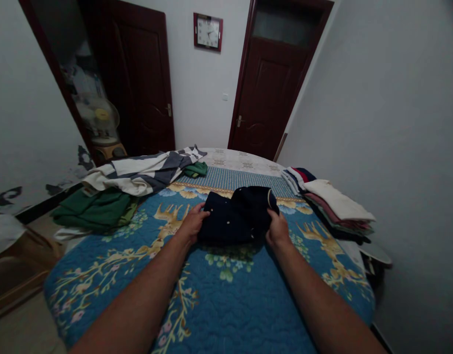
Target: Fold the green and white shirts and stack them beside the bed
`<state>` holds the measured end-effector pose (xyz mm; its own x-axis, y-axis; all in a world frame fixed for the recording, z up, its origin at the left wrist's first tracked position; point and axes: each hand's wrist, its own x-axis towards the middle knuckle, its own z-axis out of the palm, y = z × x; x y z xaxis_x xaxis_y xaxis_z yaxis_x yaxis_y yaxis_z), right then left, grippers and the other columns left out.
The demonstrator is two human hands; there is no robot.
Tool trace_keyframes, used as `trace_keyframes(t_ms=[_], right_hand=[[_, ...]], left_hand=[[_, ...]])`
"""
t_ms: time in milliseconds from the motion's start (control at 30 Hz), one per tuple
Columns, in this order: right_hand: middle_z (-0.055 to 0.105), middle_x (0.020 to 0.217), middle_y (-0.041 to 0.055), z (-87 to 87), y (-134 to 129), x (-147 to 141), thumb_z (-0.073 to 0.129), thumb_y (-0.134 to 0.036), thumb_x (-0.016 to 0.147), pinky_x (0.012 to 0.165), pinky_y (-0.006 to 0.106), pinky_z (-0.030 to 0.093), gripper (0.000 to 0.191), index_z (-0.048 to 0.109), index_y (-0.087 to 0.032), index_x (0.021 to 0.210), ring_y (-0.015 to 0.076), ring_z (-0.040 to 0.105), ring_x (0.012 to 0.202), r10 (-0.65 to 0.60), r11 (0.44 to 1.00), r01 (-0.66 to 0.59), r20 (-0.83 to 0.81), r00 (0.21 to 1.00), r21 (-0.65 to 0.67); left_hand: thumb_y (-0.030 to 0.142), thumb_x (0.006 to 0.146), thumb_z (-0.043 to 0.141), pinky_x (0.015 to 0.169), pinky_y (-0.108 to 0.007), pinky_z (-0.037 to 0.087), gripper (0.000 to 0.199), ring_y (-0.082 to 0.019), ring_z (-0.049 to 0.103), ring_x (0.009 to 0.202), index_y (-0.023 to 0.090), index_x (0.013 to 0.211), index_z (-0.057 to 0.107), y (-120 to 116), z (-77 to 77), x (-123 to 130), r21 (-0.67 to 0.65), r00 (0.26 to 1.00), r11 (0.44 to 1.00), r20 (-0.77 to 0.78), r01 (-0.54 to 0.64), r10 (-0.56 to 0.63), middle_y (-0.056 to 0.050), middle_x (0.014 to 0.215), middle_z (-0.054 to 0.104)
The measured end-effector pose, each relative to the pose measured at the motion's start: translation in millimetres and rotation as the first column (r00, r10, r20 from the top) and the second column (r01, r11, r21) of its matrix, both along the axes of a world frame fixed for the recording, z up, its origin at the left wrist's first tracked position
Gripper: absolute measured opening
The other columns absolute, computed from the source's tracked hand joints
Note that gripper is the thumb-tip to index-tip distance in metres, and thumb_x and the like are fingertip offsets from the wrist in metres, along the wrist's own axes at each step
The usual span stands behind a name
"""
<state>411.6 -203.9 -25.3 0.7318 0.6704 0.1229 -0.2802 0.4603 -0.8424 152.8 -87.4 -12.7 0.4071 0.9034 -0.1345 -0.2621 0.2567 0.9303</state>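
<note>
A dark navy garment (226, 219) with small light spots is bunched into a compact folded shape over the middle of the blue floral cover (226, 305). My left hand (193, 222) grips its left edge, thumb on top. At its right end, beside a pale trimmed edge, my right hand (278, 228) has its fingers closed on the cloth. The undersides of both hands' fingers are hidden by the garment.
Green clothes (97, 209) and a checked white and grey cloth (137, 172) lie at the left. A stack of folded clothes (337, 199) stands along the right edge, near the wall. Beyond are two doors and a wall clock (207, 32).
</note>
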Motion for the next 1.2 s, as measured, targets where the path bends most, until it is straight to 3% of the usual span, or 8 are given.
trace_keyframes(t_ms=[167, 267, 400, 500, 567, 733, 1033, 1200], right_hand=[[0.085, 0.104, 0.0038, -0.3, 7, 16, 0.069, -0.026, 0.089, 0.104, 0.042, 0.062, 0.031, 0.077, -0.020, 0.119, 0.0221, 0.080, 0.101, 0.042, 0.997, -0.021, -0.316, 0.948, 0.069], [0.085, 0.110, 0.0073, 5.2, 3, 18, 0.064, -0.031, 0.094, 0.108, 0.048, 0.061, 0.032, 0.078, -0.018, 0.120, 0.0249, 0.081, 0.103, 0.138, 0.990, -0.121, -0.402, 0.905, 0.067], [0.085, 0.112, 0.0084, 10.5, 0, 19, 0.061, -0.030, 0.096, 0.111, 0.049, 0.059, 0.032, 0.080, -0.018, 0.118, 0.0263, 0.080, 0.106, 0.164, 0.986, -0.142, -0.438, 0.884, 0.083], [0.085, 0.111, 0.0081, 10.7, 1, 19, 0.060, -0.029, 0.096, 0.112, 0.048, 0.058, 0.030, 0.081, -0.018, 0.115, 0.0262, 0.080, 0.107, 0.172, 0.985, -0.150, -0.447, 0.878, 0.085], [0.085, 0.111, 0.0077, 10.4, 1, 19, 0.060, -0.028, 0.095, 0.113, 0.048, 0.058, 0.029, 0.081, -0.019, 0.113, 0.0257, 0.081, 0.106, 0.172, 0.985, -0.152, -0.445, 0.879, 0.080], [0.084, 0.113, 0.0093, 13.1, -1, 17, 0.059, -0.030, 0.095, 0.114, 0.050, 0.058, 0.032, 0.081, -0.018, 0.115, 0.0271, 0.079, 0.111, 0.194, 0.981, -0.183, -0.448, 0.873, 0.068], [0.084, 0.114, 0.0084, 19.6, -4, 9, 0.058, -0.031, 0.095, 0.115, 0.048, 0.057, 0.033, 0.081, -0.018, 0.116, 0.0258, 0.079, 0.112, 0.197, 0.980, -0.192, -0.420, 0.886, 0.054], [0.084, 0.112, 0.0088, 17.2, -3, 14, 0.061, -0.033, 0.092, 0.114, 0.052, 0.057, 0.034, 0.080, -0.019, 0.117, 0.0279, 0.078, 0.117, 0.195, 0.981, -0.175, -0.400, 0.895, 0.086]], left_hand=[[0.015, 0.072, 0.069, 0.070, -0.032, 0.061, 0.085, -0.021, 0.075, 0.078, 0.023, 0.155, 0.051, 4, -3.7, 1, 0.062, 0.994, 0.993, -0.038, -0.097, 0.099, -0.006, 0.102, 0.079], [0.012, 0.076, 0.066, 0.082, -0.040, 0.064, 0.086, -0.023, 0.075, 0.087, 0.026, 0.160, 0.049, 3, -4.6, 0, 0.284, 0.949, 0.950, -0.241, -0.131, 0.203, -0.010, 0.114, 0.075], [0.024, 0.087, 0.072, 0.111, -0.052, 0.054, 0.046, -0.030, 0.067, 0.122, 0.022, 0.133, 0.073, -10, -3.6, 1, 0.769, 0.803, 0.637, -0.407, 0.045, 0.435, -0.015, 0.133, 0.064], [0.036, 0.084, 0.085, 0.117, -0.055, 0.048, 0.050, -0.035, 0.060, 0.132, 0.023, 0.131, 0.075, -28, -2.1, 6, 0.848, 0.778, 0.385, -0.504, 0.363, 0.374, -0.015, 0.137, 0.065], [0.039, 0.080, 0.090, 0.114, -0.055, 0.048, 0.059, -0.036, 0.060, 0.132, 0.024, 0.134, 0.074, -37, -1.6, 11, 0.812, 0.734, 0.303, -0.582, 0.498, 0.352, -0.014, 0.139, 0.066], [0.022, 0.099, 0.066, 0.101, -0.044, 0.052, 0.014, -0.026, 0.066, 0.109, 0.022, 0.107, 0.078, -35, -0.2, 15, 0.784, 0.686, 0.334, -0.620, 0.523, 0.380, -0.010, 0.115, 0.072], [0.024, 0.090, 0.076, 0.103, -0.047, 0.051, 0.016, -0.032, 0.061, 0.123, 0.024, 0.106, 0.074, -51, 10.4, 17, 0.751, 0.657, 0.256, -0.657, 0.608, 0.369, -0.012, 0.129, 0.070], [0.017, 0.097, 0.052, 0.097, -0.042, 0.053, 0.019, -0.028, 0.067, 0.102, 0.026, 0.103, 0.067, -42, 13.0, 17, 0.793, 0.717, 0.490, -0.572, 0.361, 0.398, -0.009, 0.101, 0.070]])
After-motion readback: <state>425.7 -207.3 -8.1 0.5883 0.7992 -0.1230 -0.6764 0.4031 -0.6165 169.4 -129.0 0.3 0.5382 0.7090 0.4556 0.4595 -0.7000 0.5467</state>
